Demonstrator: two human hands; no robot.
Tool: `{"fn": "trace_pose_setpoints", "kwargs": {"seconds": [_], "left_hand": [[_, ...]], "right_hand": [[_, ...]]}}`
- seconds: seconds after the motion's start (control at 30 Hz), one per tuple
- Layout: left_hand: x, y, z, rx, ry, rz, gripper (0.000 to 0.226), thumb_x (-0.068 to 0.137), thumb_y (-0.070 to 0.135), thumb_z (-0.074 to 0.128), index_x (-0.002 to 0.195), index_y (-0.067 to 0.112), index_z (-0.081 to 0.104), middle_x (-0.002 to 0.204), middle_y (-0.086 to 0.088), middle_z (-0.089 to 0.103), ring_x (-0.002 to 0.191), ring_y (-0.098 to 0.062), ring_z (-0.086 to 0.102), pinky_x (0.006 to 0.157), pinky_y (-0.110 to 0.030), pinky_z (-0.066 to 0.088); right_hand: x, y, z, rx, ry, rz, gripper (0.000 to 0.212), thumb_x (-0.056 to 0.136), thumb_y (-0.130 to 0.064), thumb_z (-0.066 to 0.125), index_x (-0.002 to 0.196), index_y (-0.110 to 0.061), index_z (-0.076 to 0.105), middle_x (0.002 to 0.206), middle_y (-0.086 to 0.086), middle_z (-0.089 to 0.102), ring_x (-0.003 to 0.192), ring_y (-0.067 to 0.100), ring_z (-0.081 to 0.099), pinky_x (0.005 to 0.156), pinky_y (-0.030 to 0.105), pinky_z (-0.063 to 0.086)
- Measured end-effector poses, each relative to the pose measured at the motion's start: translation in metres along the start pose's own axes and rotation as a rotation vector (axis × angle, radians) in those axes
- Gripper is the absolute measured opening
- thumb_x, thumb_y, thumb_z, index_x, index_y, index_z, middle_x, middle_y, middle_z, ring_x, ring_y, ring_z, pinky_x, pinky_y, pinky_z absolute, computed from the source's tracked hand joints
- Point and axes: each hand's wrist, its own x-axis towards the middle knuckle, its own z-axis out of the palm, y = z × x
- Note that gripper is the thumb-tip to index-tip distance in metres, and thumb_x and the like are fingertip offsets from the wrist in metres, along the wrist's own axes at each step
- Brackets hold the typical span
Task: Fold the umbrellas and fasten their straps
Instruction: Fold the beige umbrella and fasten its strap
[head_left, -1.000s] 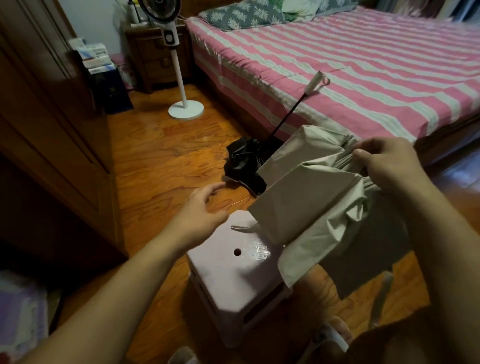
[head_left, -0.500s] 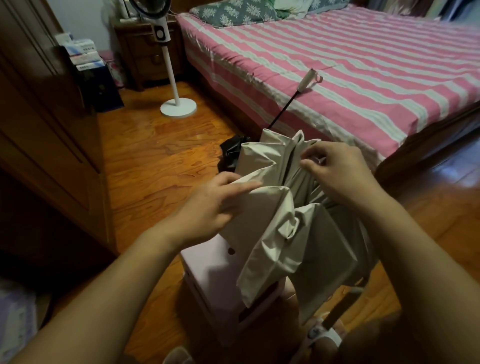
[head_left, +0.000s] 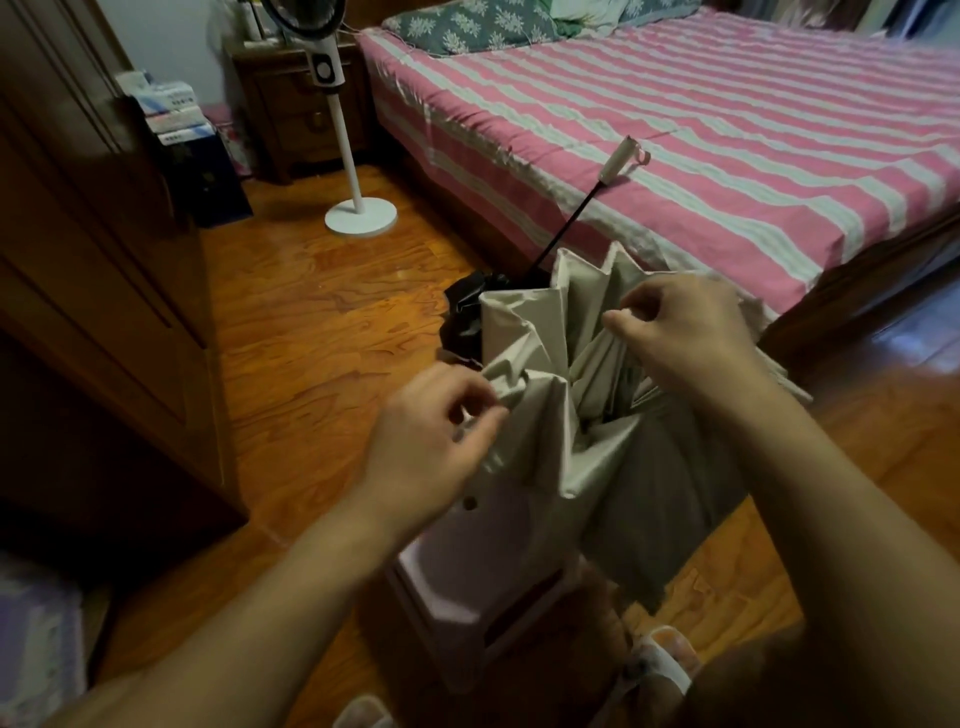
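A beige umbrella (head_left: 545, 431) hangs collapsed in front of me, its canopy in loose pleats over a pale stool (head_left: 467, 571). My left hand (head_left: 431, 436) pinches a fold at the canopy's left edge. My right hand (head_left: 680, 332) pinches another fold near the top right. Behind it a black umbrella (head_left: 465, 312) lies on the floor, its thin shaft rising to a white handle (head_left: 618, 161) that leans on the bed. No strap of the beige umbrella shows clearly.
A bed with a pink striped cover (head_left: 675, 145) fills the right. A white standing fan (head_left: 358, 208) and a wooden nightstand (head_left: 296, 114) stand at the back. A dark wardrobe (head_left: 93, 260) lines the left. Wooden floor (head_left: 311, 322) lies between. Slippered feet (head_left: 660, 665) are below.
My left hand reached from the stool to the canopy and now pinches a fold. The right hand shifted left along the pleats. The canopy has gathered into tighter upright pleats.
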Motion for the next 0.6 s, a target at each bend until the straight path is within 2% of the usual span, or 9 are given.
{"fn": "trace_pose_setpoints", "kwargs": {"seconds": [0.07,0.17,0.23,0.27,0.4,0.53,0.6], "left_hand": [[-0.005,0.002,0.016,0.059,0.012,0.016,0.013,0.087,0.023,0.072,0.094,0.025,0.062,0.090,0.015,0.055,0.083,0.000,0.051,0.071,-0.012,0.041],[-0.005,-0.003,0.026,0.030,0.152,-0.192,0.023,0.087,0.012,0.071,0.091,0.026,0.054,0.089,0.013,0.052,0.084,-0.008,0.051,0.069,-0.025,0.044],[-0.002,-0.008,0.026,-0.055,0.200,-0.309,0.023,0.088,0.015,0.071,0.090,0.028,0.052,0.089,0.010,0.055,0.084,-0.013,0.054,0.070,-0.035,0.049],[0.000,-0.009,0.025,-0.100,0.211,-0.333,0.022,0.088,0.018,0.072,0.091,0.030,0.053,0.090,0.009,0.057,0.084,-0.013,0.056,0.071,-0.035,0.051],[0.010,-0.011,0.019,-0.159,0.211,-0.316,0.021,0.089,0.023,0.076,0.102,0.030,0.062,0.099,0.012,0.062,0.092,-0.009,0.059,0.077,-0.029,0.050],[0.014,-0.016,0.019,-0.074,0.184,-0.243,0.007,0.089,0.020,0.075,0.093,0.025,0.072,0.091,0.011,0.065,0.087,-0.007,0.060,0.074,-0.025,0.050],[0.015,-0.015,0.020,-0.059,0.183,-0.243,0.003,0.091,0.021,0.074,0.091,0.025,0.073,0.089,0.010,0.065,0.084,-0.005,0.059,0.070,-0.017,0.046]], "right_hand": [[0.002,-0.001,0.002,-0.018,0.022,0.007,0.023,0.092,-0.034,0.072,0.098,-0.012,0.080,0.089,0.004,0.074,0.083,0.020,0.067,0.079,0.045,0.057],[0.001,0.002,0.002,-0.011,0.041,0.017,0.024,0.093,-0.035,0.072,0.098,-0.012,0.079,0.085,0.002,0.071,0.080,0.019,0.066,0.076,0.039,0.055],[-0.001,0.002,0.002,0.015,0.038,0.028,0.023,0.093,-0.036,0.072,0.098,-0.015,0.078,0.083,-0.001,0.070,0.078,0.016,0.066,0.076,0.039,0.056],[-0.001,0.002,0.002,0.029,0.036,0.032,0.023,0.093,-0.037,0.072,0.099,-0.016,0.078,0.084,-0.002,0.070,0.078,0.015,0.066,0.076,0.039,0.057],[-0.004,-0.001,0.001,0.056,0.027,0.032,0.022,0.092,-0.037,0.072,0.099,-0.017,0.078,0.082,-0.003,0.071,0.077,0.015,0.067,0.076,0.042,0.059],[-0.006,-0.004,0.001,0.038,0.010,0.026,0.023,0.092,-0.036,0.072,0.100,-0.015,0.078,0.083,-0.003,0.071,0.076,0.015,0.068,0.078,0.046,0.059],[-0.007,-0.003,0.001,0.039,-0.005,0.023,0.023,0.093,-0.035,0.071,0.102,-0.015,0.077,0.085,-0.002,0.071,0.076,0.015,0.068,0.077,0.047,0.060]]}}
